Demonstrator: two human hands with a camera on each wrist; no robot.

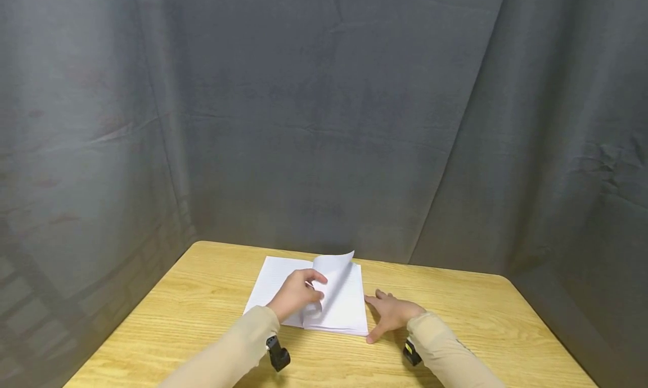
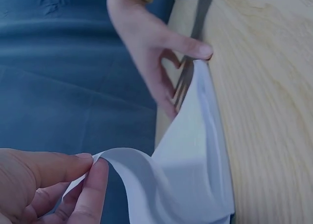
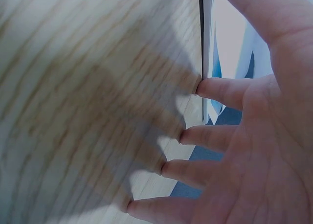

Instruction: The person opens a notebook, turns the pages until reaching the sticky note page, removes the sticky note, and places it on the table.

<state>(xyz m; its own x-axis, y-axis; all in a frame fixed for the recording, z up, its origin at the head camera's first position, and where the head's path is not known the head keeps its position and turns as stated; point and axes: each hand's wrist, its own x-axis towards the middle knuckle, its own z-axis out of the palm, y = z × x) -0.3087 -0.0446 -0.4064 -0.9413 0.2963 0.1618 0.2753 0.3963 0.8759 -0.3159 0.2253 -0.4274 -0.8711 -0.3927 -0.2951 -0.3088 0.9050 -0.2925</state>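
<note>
An open notebook [image 1: 346,306] with lined white pages lies on the wooden table. My left hand [image 1: 300,289] pinches one lifted page [image 1: 331,267] between thumb and fingers; the left wrist view shows the sheet [image 2: 132,160] bowing up from the pinch. The page's upper corner stands up and leans over the right half. At the notebook's right edge, my right hand [image 1: 391,314] is spread, with thumb near the lower right corner. Its fingertips [image 3: 188,136] touch the tabletop close along the notebook's side in the right wrist view, and nothing is in its grasp.
The light wooden table [image 1: 455,303] has rounded far corners. Grey fabric curtains [image 1: 314,123] hang behind it and along both sides. A black wrist device [image 1: 277,353] is strapped to the left sleeve, another [image 1: 412,352] to the right.
</note>
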